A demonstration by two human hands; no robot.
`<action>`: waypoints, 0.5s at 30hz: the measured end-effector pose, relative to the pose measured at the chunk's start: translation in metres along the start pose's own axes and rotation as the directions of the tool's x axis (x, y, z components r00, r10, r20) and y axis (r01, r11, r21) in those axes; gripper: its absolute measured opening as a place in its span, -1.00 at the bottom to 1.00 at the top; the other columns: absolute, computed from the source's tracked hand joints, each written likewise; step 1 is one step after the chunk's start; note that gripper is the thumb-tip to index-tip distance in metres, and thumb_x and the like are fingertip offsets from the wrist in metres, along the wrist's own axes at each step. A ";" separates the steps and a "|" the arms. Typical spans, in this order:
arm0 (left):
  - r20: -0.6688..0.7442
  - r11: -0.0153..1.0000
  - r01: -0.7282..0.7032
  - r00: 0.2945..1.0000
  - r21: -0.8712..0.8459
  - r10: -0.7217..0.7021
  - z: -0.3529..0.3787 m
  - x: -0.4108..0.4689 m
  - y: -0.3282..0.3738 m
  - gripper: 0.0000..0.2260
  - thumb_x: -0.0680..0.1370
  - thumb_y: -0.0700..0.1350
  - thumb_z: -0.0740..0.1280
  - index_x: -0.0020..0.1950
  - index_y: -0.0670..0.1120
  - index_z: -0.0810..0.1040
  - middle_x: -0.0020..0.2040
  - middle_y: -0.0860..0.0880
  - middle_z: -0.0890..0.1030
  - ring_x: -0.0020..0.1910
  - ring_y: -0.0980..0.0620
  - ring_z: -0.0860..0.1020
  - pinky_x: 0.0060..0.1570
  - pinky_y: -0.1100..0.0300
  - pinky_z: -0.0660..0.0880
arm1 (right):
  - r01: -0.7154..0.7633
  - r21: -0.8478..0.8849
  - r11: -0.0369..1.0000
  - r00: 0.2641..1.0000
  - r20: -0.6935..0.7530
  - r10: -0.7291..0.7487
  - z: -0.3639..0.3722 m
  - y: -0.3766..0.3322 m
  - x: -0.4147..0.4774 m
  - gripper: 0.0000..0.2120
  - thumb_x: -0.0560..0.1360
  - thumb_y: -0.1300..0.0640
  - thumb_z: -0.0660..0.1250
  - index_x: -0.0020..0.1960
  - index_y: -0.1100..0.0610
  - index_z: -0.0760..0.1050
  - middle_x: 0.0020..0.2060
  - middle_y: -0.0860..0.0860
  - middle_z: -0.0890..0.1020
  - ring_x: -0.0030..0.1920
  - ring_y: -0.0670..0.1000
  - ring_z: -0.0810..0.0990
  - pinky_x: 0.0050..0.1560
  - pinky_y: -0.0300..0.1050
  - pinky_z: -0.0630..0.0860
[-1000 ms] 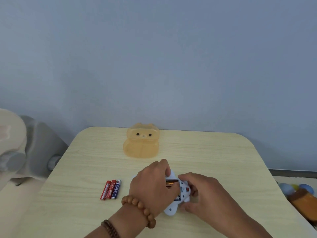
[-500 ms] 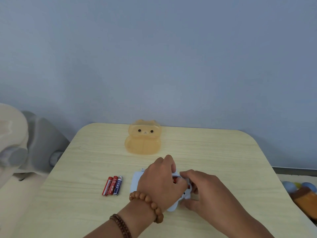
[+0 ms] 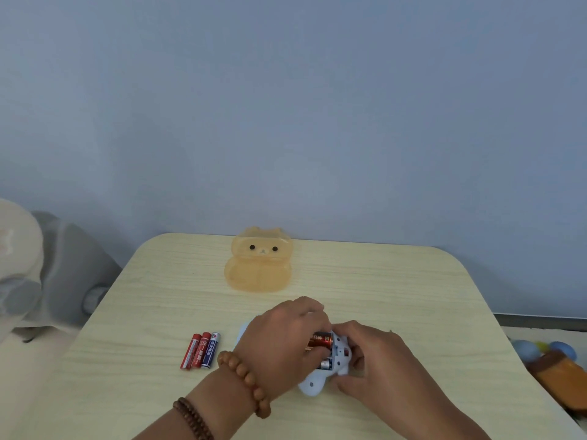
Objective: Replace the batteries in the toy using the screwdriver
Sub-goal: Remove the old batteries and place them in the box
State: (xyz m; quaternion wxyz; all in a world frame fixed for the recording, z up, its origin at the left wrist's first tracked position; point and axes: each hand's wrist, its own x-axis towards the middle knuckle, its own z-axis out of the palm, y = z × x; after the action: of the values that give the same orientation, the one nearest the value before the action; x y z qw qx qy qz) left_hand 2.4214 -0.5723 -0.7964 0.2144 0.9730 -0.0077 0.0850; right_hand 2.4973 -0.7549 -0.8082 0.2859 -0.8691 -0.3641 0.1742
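A pale blue-white toy [image 3: 313, 384] lies on the wooden table [image 3: 397, 287] with its battery bay facing up. A red battery [image 3: 321, 339] sits in the bay, tilted, with a second battery end [image 3: 324, 364] below it. My left hand [image 3: 282, 344] covers the toy's left side, its fingers curled over the red battery. My right hand [image 3: 378, 360] grips the toy's right edge. Three loose batteries [image 3: 201, 350], two red and one blue, lie side by side left of the toy. No screwdriver is in sight.
An orange translucent bear-shaped box [image 3: 259, 260] stands near the table's far edge. A grey and cream plush [image 3: 38, 268] sits off the table to the left. Coloured toys [image 3: 552, 366] lie on the floor at the right.
Both hands stay on the toy. The left hand's fingers have shifted, and the red battery in the bay now shows more plainly. The view has tilted slightly.
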 end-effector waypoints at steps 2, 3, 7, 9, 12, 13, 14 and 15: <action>-0.052 0.995 -0.035 0.998 0.092 0.040 -0.002 0.001 -0.001 -0.80 0.45 0.09 0.35 0.04 0.15 0.65 0.19 0.22 0.56 0.08 0.15 0.55 -0.18 0.32 0.40 | 0.000 0.010 1.000 1.000 -0.008 0.000 0.000 0.000 0.000 -0.49 0.31 0.01 0.51 0.24 -0.15 0.51 -0.05 -0.17 0.67 -0.04 -0.15 0.63 0.01 -0.16 0.59; -0.074 0.992 -0.060 0.995 0.115 0.069 -0.004 0.001 -0.002 -0.85 0.42 0.07 0.37 -0.06 0.15 0.69 0.11 0.19 0.61 0.00 0.15 0.57 -0.25 0.35 0.37 | 0.002 0.008 1.000 1.000 -0.012 -0.002 0.001 0.000 0.000 -0.48 0.30 0.00 0.51 0.25 -0.16 0.51 -0.06 -0.17 0.68 -0.04 -0.15 0.63 0.01 -0.17 0.58; -0.128 0.972 -0.152 0.976 0.181 0.176 0.000 0.002 -0.002 -0.92 0.40 -0.11 0.46 -0.25 0.09 0.66 -0.10 0.17 0.61 -0.18 0.14 0.53 -0.41 0.32 0.39 | -0.003 -0.005 1.000 1.000 -0.013 0.003 0.003 -0.001 0.001 -0.49 0.31 -0.03 0.48 0.26 -0.16 0.52 -0.06 -0.19 0.68 -0.07 -0.19 0.62 0.01 -0.19 0.58; -0.129 0.972 -0.166 0.974 0.165 0.188 0.002 0.002 0.001 -0.93 0.42 -0.12 0.40 -0.24 0.05 0.64 -0.12 0.16 0.59 -0.20 0.15 0.51 -0.35 0.31 0.41 | -0.002 -0.009 1.000 1.000 -0.017 0.002 0.003 -0.002 0.002 -0.51 0.31 -0.04 0.48 0.23 -0.15 0.53 -0.07 -0.19 0.68 -0.06 -0.18 0.63 0.01 -0.16 0.59; -0.133 0.975 -0.176 0.972 0.133 0.194 0.003 0.004 0.000 -0.92 0.42 -0.07 0.34 -0.23 0.03 0.62 -0.13 0.14 0.57 -0.19 0.15 0.48 -0.28 0.34 0.37 | -0.006 -0.016 1.000 1.000 -0.011 0.006 0.004 -0.002 0.002 -0.50 0.31 -0.06 0.47 0.24 -0.16 0.51 -0.07 -0.18 0.68 -0.06 -0.17 0.64 -0.01 -0.15 0.60; -0.135 0.971 -0.189 0.968 0.146 0.209 0.004 0.004 -0.001 -0.94 0.42 -0.09 0.36 -0.23 0.02 0.62 -0.13 0.13 0.56 -0.20 0.14 0.47 -0.28 0.32 0.39 | -0.005 -0.016 1.000 1.000 -0.011 0.005 0.004 -0.002 0.002 -0.51 0.31 -0.06 0.46 0.23 -0.16 0.51 -0.07 -0.17 0.68 -0.07 -0.17 0.64 -0.02 -0.15 0.60; -0.132 0.964 -0.208 0.964 0.163 0.230 0.005 0.004 -0.001 -0.95 0.43 -0.11 0.37 -0.22 0.00 0.61 -0.13 0.11 0.55 -0.20 0.12 0.46 -0.27 0.28 0.42 | -0.006 -0.020 1.000 1.000 -0.012 0.006 0.003 -0.002 0.003 -0.53 0.31 -0.05 0.45 0.22 -0.16 0.51 -0.08 -0.17 0.68 -0.07 -0.16 0.64 -0.03 -0.15 0.60; -0.134 0.960 -0.225 0.959 0.168 0.249 0.006 0.004 0.000 -0.95 0.45 -0.12 0.36 -0.20 -0.01 0.60 -0.12 0.09 0.55 -0.20 0.11 0.45 -0.24 0.24 0.43 | -0.006 -0.023 1.000 1.000 -0.015 0.005 0.003 -0.002 0.003 -0.54 0.31 -0.04 0.45 0.20 -0.16 0.52 -0.09 -0.17 0.68 -0.08 -0.16 0.64 -0.05 -0.16 0.60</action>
State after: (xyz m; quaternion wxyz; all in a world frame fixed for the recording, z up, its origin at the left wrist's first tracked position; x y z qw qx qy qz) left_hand 2.4266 -0.5743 -0.8009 0.1281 0.9690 -0.1015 0.1851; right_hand 2.4966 -0.7504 -0.8095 0.2780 -0.8746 -0.3617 0.1645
